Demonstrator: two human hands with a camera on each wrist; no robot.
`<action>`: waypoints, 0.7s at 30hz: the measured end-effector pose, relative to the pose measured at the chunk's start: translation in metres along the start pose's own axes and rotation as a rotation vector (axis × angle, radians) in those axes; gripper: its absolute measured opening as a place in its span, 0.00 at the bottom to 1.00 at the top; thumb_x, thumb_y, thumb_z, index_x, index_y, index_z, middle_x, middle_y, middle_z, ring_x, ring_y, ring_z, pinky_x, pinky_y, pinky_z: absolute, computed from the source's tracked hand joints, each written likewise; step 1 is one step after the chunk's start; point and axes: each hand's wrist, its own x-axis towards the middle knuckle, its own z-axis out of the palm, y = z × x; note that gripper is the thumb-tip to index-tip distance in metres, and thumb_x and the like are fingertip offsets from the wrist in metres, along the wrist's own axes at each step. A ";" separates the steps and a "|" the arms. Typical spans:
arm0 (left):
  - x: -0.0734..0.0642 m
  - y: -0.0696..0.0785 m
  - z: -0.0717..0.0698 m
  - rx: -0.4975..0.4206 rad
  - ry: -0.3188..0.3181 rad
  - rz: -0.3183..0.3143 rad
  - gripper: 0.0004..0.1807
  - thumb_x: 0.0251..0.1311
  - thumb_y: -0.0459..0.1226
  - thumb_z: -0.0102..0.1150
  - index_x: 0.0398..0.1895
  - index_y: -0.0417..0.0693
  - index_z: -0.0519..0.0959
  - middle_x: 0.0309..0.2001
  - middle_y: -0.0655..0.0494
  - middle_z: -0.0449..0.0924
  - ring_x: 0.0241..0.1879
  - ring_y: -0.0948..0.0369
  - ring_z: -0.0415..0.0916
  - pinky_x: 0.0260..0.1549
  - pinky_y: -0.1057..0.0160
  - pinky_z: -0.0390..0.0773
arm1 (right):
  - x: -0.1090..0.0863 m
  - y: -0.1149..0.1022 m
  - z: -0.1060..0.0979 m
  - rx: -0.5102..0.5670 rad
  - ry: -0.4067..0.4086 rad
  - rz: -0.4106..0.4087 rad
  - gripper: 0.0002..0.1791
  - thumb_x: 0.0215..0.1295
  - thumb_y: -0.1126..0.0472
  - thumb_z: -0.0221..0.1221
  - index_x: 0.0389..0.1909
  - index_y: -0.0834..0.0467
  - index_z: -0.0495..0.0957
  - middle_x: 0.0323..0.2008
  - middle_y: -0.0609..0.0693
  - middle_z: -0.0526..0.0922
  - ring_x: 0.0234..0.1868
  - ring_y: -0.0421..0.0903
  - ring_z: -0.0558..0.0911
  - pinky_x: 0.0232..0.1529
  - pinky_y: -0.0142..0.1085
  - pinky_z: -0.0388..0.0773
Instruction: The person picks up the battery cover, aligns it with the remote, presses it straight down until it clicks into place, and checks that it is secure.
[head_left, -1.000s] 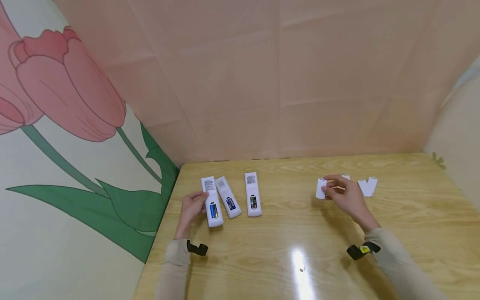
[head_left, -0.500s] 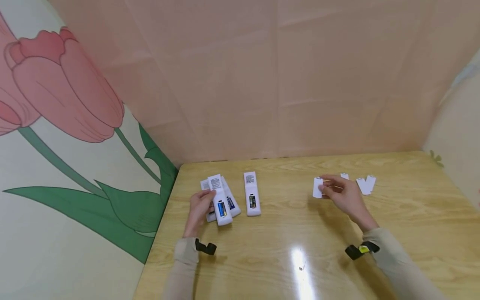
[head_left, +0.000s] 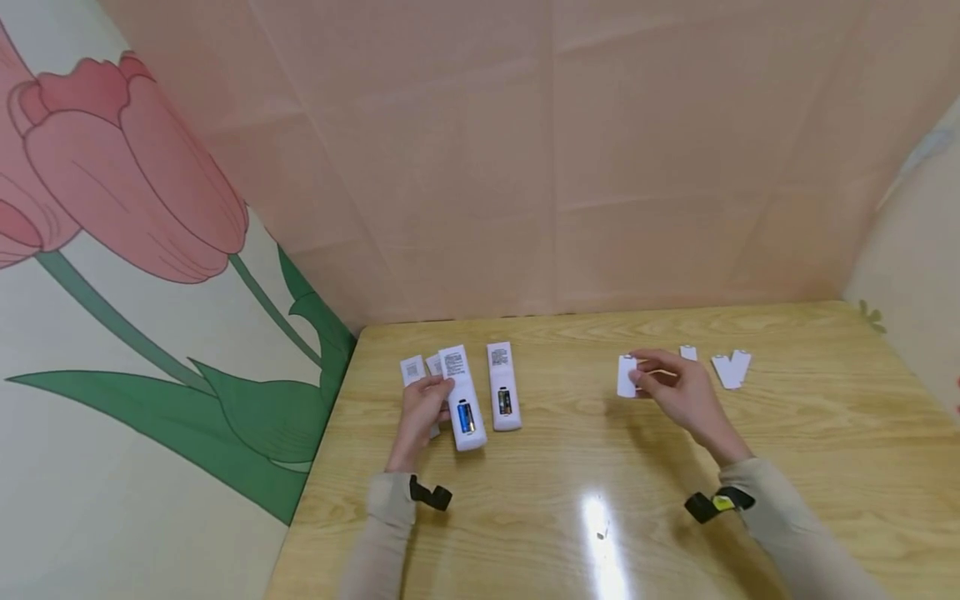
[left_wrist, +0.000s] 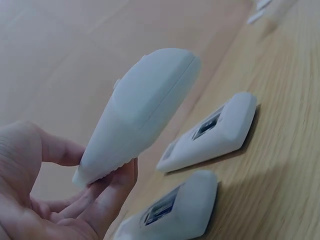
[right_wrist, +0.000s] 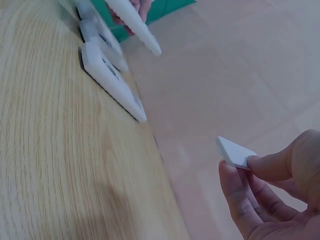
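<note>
A pale beige, long fabric sleeve (head_left: 375,542) covers the left forearm, ending in a plain cuff (head_left: 392,493); a matching beige sleeve (head_left: 795,521), creased near the wrist, covers the right. The left grip (head_left: 422,410) and right grip (head_left: 686,402) are bare hands. Each wrist wears a black band with a small, dark, blocky device; a yellow-green patch (head_left: 723,502) marks the right one.

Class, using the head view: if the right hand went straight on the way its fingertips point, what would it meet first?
Probably the rightmost remote lying on the table. The right hand points leftward towards it, but looks raised, so it might pass above; depth is unclear.
</note>
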 end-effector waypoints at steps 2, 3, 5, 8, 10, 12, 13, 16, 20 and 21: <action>-0.001 -0.001 0.004 0.002 -0.011 0.001 0.24 0.71 0.40 0.65 0.63 0.31 0.79 0.39 0.44 0.89 0.30 0.61 0.84 0.25 0.65 0.85 | 0.000 -0.001 0.001 -0.003 -0.005 0.014 0.20 0.77 0.65 0.63 0.66 0.66 0.80 0.47 0.68 0.84 0.37 0.38 0.90 0.38 0.33 0.90; -0.001 0.000 0.006 0.003 -0.015 0.002 0.24 0.71 0.39 0.64 0.62 0.31 0.79 0.39 0.44 0.89 0.30 0.61 0.84 0.25 0.66 0.85 | 0.000 -0.001 0.001 -0.002 -0.005 0.018 0.20 0.77 0.65 0.63 0.65 0.65 0.80 0.47 0.67 0.84 0.37 0.38 0.90 0.38 0.33 0.90; -0.003 0.001 0.010 0.004 -0.014 -0.002 0.23 0.71 0.39 0.64 0.62 0.31 0.80 0.39 0.45 0.89 0.29 0.61 0.84 0.25 0.65 0.84 | 0.000 -0.002 0.003 0.005 -0.003 0.025 0.19 0.77 0.65 0.64 0.65 0.65 0.80 0.47 0.65 0.83 0.37 0.38 0.90 0.38 0.34 0.90; -0.004 0.003 0.015 0.002 -0.012 -0.004 0.24 0.70 0.38 0.64 0.63 0.31 0.79 0.38 0.45 0.89 0.29 0.61 0.83 0.26 0.65 0.84 | 0.000 -0.005 0.004 0.021 0.002 0.034 0.20 0.76 0.65 0.64 0.64 0.66 0.80 0.48 0.63 0.83 0.37 0.37 0.90 0.38 0.34 0.90; -0.005 0.005 0.019 -0.005 -0.021 -0.001 0.25 0.70 0.38 0.64 0.64 0.31 0.79 0.39 0.45 0.88 0.29 0.62 0.82 0.27 0.64 0.84 | -0.001 -0.007 0.005 0.028 0.000 0.038 0.20 0.76 0.65 0.64 0.64 0.67 0.80 0.48 0.63 0.83 0.38 0.36 0.89 0.38 0.35 0.90; -0.006 0.006 0.023 -0.004 -0.034 0.008 0.26 0.70 0.38 0.65 0.66 0.31 0.78 0.39 0.45 0.88 0.29 0.62 0.82 0.28 0.64 0.84 | -0.002 -0.009 0.006 0.023 -0.008 0.042 0.20 0.76 0.64 0.64 0.65 0.66 0.80 0.49 0.65 0.83 0.39 0.36 0.89 0.38 0.34 0.90; -0.007 0.007 0.025 0.001 -0.042 0.012 0.26 0.71 0.39 0.65 0.66 0.31 0.78 0.40 0.45 0.89 0.29 0.62 0.82 0.28 0.64 0.84 | -0.002 -0.009 0.006 0.020 -0.012 0.043 0.20 0.76 0.64 0.64 0.65 0.65 0.80 0.50 0.65 0.83 0.40 0.36 0.89 0.39 0.34 0.90; -0.009 0.008 0.031 0.023 -0.064 0.017 0.27 0.71 0.41 0.65 0.68 0.34 0.78 0.43 0.44 0.89 0.31 0.62 0.84 0.29 0.64 0.85 | -0.003 -0.009 0.008 0.012 -0.026 0.040 0.20 0.76 0.64 0.64 0.65 0.64 0.80 0.51 0.67 0.83 0.40 0.36 0.89 0.39 0.34 0.90; -0.011 0.010 0.038 0.012 -0.086 0.009 0.28 0.72 0.42 0.65 0.69 0.35 0.77 0.45 0.43 0.90 0.31 0.62 0.85 0.29 0.65 0.85 | -0.005 -0.012 0.010 0.024 -0.033 0.031 0.20 0.76 0.65 0.64 0.65 0.65 0.80 0.51 0.67 0.84 0.41 0.37 0.89 0.39 0.35 0.90; -0.012 0.010 0.040 0.003 -0.090 0.006 0.29 0.72 0.42 0.65 0.69 0.35 0.77 0.45 0.43 0.90 0.31 0.61 0.85 0.29 0.66 0.85 | -0.005 -0.013 0.011 0.029 -0.035 0.028 0.20 0.76 0.65 0.64 0.65 0.65 0.80 0.51 0.67 0.84 0.41 0.37 0.89 0.39 0.35 0.90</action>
